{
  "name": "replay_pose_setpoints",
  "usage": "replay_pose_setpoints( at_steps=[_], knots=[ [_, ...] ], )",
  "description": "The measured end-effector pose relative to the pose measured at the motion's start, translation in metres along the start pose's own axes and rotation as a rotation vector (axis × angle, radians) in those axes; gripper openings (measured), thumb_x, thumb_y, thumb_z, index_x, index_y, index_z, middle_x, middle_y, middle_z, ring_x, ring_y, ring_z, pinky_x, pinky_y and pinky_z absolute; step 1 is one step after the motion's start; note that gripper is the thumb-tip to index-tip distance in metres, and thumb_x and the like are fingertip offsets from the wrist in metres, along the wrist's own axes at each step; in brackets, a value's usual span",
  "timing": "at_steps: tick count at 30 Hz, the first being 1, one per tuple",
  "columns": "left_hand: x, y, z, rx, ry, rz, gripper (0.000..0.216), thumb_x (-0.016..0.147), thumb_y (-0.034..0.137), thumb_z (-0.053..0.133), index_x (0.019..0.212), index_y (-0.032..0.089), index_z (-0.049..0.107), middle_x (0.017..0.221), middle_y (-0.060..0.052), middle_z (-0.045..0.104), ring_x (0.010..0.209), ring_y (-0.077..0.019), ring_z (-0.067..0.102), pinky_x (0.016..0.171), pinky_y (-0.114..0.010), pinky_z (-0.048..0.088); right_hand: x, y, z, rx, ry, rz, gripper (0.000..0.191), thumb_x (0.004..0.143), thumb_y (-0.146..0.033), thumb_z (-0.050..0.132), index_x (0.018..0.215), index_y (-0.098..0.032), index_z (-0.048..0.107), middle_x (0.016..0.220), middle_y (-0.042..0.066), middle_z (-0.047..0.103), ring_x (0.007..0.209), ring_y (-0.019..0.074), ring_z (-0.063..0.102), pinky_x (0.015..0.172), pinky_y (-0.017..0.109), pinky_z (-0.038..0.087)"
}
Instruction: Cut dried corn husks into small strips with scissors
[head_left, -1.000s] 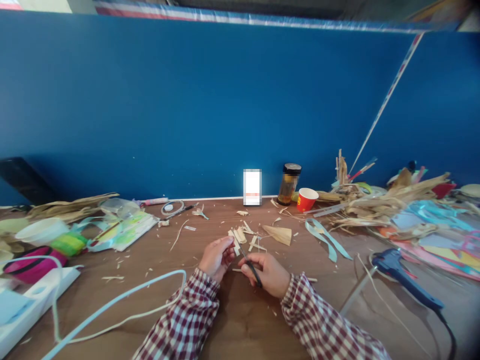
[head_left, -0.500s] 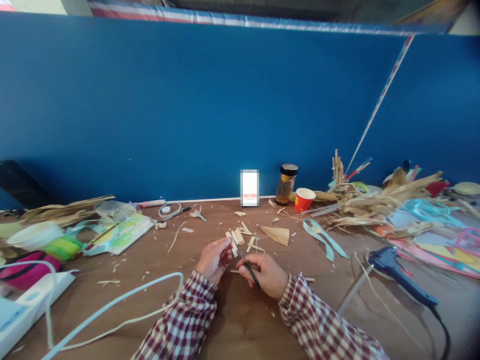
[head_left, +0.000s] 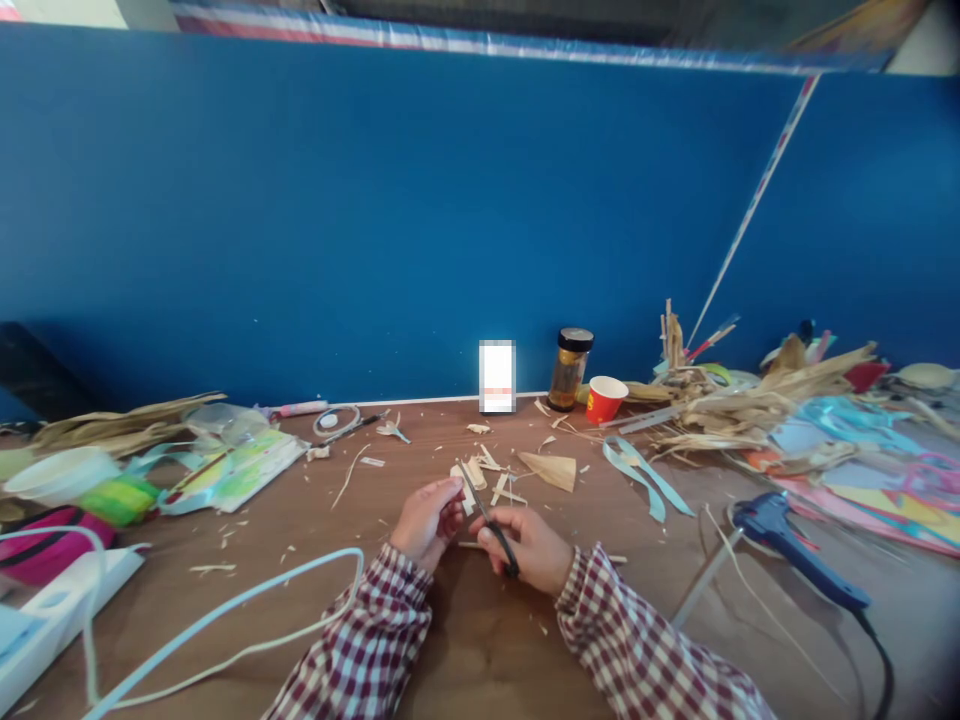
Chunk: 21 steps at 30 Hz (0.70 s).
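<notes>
My right hand [head_left: 534,548] grips a pair of scissors [head_left: 501,540] by the black handles, blades pointing up and left, close to my left fingertips. Thumb and fingers of my left hand [head_left: 429,520] are pinched together; what they hold is too small to make out. Just beyond both hands lies a loose heap of pale cut strips [head_left: 474,474]. A cone-shaped piece of dry husk [head_left: 551,470] rests to the right of the heap. Part of a thin pale stick [head_left: 616,559] shows behind my right hand.
A blue glue gun [head_left: 802,550] lies at right, below dry husks [head_left: 750,410]. A red paper cup [head_left: 606,400] and dark-lidded jar [head_left: 568,372] stand by the blue partition [head_left: 375,220]. Pale blue ribbon [head_left: 645,480] lies nearby. At left are a white cable [head_left: 247,600] and a power strip [head_left: 82,610].
More of the scissor blades shows beside my left fingertips, and their angle has shifted slightly. Both hands stay nearly in place. The whole view has moved a little.
</notes>
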<state>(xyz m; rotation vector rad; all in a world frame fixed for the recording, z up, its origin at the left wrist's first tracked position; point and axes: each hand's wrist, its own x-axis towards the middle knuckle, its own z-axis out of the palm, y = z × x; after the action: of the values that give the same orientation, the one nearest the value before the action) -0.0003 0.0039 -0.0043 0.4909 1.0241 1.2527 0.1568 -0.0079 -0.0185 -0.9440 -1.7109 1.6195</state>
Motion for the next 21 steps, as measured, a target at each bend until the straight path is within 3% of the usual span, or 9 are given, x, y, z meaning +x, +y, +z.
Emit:
replay_pose_setpoints(
  at_steps=[21],
  knots=[
    [0.0006, -0.0052, 0.0018, -0.003, -0.039, -0.025, 0.013, 0.066, 0.018, 0.068, 0.062, 0.011, 0.058, 0.050, 0.003, 0.054, 0.040, -0.0042, 0.048, 0.039, -0.013, 0.043, -0.0018, -0.0063, 0.0008, -0.014, 0.026, -0.001, 0.035, 0.077, -0.046, 0.054, 0.088, -0.014, 0.059, 0.050, -0.004, 0.049, 0.045, 0.0072, 0.043, 0.045, 0.018, 0.032]
  ],
)
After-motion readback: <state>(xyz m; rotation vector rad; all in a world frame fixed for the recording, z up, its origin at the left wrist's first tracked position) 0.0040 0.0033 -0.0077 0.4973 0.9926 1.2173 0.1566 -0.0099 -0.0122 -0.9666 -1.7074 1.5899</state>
